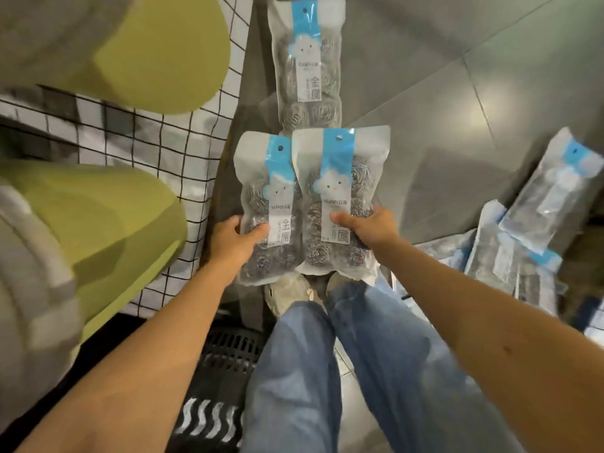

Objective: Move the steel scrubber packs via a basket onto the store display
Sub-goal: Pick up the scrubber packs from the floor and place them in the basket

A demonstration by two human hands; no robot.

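The left hand [233, 243] grips the left pack [266, 204] low on its side and the right hand [369, 228] grips the right pack [340, 191] likewise, the two packs slightly overlapping. I judge this the placing step: a third pack [307, 63] is already ahead (hanging or lying, I cannot tell). Next, each top hole probably must meet a hook, one at a time.
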